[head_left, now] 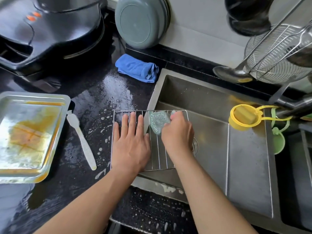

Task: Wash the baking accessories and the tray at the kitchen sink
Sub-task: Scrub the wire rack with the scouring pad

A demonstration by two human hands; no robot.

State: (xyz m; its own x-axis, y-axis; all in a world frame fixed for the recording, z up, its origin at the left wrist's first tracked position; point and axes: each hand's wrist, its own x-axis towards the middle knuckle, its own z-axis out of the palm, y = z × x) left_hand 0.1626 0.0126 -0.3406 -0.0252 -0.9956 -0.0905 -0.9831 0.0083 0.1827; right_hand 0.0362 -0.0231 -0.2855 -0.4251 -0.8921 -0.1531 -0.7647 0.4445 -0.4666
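Across the sink (209, 98) edge and wet tabletop (94, 98) lies the wire rack (157, 149); the left hand (130, 146) presses it flat, fingers straight, while the right hand (177, 132), its grip clamped on a scrubber (157, 121), scrubs. Next probably the stained tray (30, 132), at the left.

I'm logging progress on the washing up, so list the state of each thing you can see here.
Wire rack: flat, half on counter, half over sink, being scrubbed.
Left hand: flat, pressing rack.
Right hand: gripping scrubber.
Baking tray: on counter, orange residue, unwashed.
Brush: lying on wet counter.
Blue cloth: bunched up.
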